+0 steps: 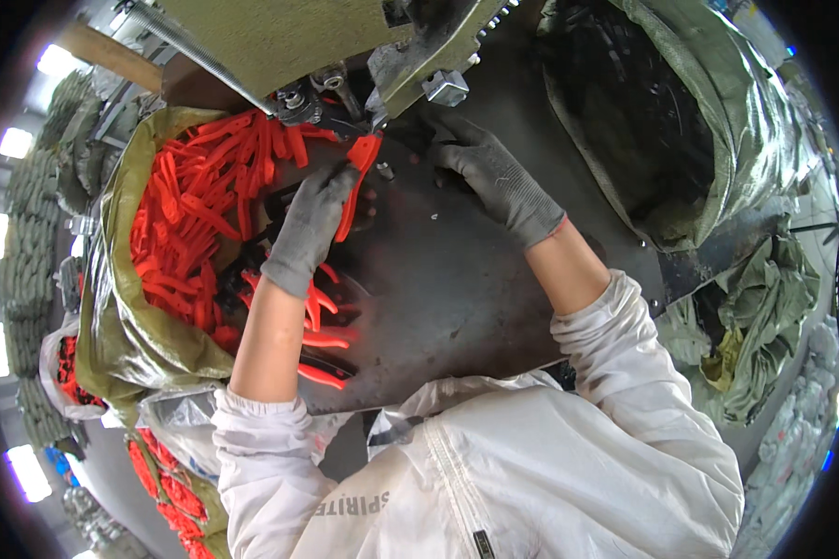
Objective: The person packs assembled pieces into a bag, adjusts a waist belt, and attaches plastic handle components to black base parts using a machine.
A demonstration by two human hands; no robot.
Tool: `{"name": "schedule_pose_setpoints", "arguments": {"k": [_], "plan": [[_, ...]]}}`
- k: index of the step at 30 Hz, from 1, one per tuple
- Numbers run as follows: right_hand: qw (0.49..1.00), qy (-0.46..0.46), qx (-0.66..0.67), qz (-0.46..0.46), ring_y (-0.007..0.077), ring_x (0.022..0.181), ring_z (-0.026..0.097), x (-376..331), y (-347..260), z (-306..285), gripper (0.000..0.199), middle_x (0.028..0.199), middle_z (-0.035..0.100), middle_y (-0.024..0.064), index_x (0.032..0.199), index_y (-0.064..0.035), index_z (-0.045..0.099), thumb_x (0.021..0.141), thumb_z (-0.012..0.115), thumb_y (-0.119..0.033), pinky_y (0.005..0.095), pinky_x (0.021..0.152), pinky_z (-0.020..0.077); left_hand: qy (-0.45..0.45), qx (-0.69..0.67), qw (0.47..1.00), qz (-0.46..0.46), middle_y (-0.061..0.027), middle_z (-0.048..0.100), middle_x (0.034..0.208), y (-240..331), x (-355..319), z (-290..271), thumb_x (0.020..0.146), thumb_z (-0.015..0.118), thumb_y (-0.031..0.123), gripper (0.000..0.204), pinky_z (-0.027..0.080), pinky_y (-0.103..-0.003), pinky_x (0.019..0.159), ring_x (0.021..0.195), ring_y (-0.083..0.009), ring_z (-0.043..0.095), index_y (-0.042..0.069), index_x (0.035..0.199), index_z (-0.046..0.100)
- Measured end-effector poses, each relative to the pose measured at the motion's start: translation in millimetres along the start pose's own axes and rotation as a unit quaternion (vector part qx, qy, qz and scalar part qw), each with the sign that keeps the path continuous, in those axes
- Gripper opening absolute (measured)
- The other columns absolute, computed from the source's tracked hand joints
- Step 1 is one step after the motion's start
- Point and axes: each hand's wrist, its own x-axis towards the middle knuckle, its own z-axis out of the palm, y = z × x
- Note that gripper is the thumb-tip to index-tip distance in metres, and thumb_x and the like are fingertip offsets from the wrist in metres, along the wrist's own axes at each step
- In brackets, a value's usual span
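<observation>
My left hand [309,220], in a grey glove, is closed on a long red handle piece [363,155]. The piece's upper end sits just below the working head of a green machine [429,84]. To the right of it, my right hand [488,166], also gloved in grey, has its fingers curled in over the dark table. Whatever those fingers hold, if anything, is hidden. A small metal part [386,171] lies between the two hands. Several red-handled pieces [322,337] lie by my left forearm, some with dark parts.
An olive sack [112,307] heaped with red handle pieces [191,200] flanks the dark metal table [438,279] on the left. At the right stands a large green sack [708,149] with a dark inside. A coil spring [191,54] runs along the machine's left side.
</observation>
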Motion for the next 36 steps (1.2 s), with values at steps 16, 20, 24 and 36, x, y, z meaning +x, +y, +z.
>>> {"name": "schedule_pose_setpoints", "arguments": {"k": [16,20,24,36], "plan": [[0.996,0.007,-0.087,0.034,0.0062,0.065,0.053,-12.7,-29.3,47.7,0.057,0.096,0.066,0.0018,0.149,-0.0069,0.054,0.093,0.06,-0.013,0.0229,0.057,0.0442,-0.05,-0.036,0.997,0.039,-0.0108,0.073,0.094,6.4,3.5,-13.2,0.107,0.055,0.027,0.035,0.058,-0.032,0.077,0.079,-0.0184,0.071,-0.004,0.117,0.066],[0.995,-0.01,-0.071,0.073,0.0067,0.063,0.053,0.1,-11.6,47.3,0.061,0.091,0.064,0.001,0.153,-0.0076,0.05,0.094,0.063,-0.014,0.0231,0.055,0.0438,-0.036,-0.069,0.996,-0.031,-0.0095,0.073,0.096,-17.3,23.2,-11.7,0.106,0.056,0.025,0.031,0.059,-0.032,0.08,0.08,-0.0176,0.071,-0.002,0.117,0.068],[0.993,-0.026,-0.061,0.097,0.0068,0.062,0.054,3.7,9.3,33.2,0.064,0.091,0.063,0.0014,0.156,-0.0081,0.046,0.094,0.062,-0.012,0.0231,0.053,0.0441,0.024,0.507,0.802,0.316,-0.0135,0.072,0.097,-41.9,49.6,-61.5,0.101,0.058,0.016,0.022,0.06,-0.039,0.08,0.085,-0.0275,0.072,0.005,0.116,0.069],[0.991,-0.039,-0.103,0.072,0.0093,0.065,0.06,1.3,-8.8,35.9,0.038,0.086,0.066,0.004,0.132,-0.0035,0.06,0.096,0.064,-0.015,0.0269,0.055,0.0501,0.245,0.542,0.803,-0.026,-0.0288,0.068,0.122,-80.4,60.2,-196.3,0.085,0.075,0.038,0.055,0.053,-0.052,0.099,0.119,-0.0462,0.064,0.003,0.125,0.061]]}}
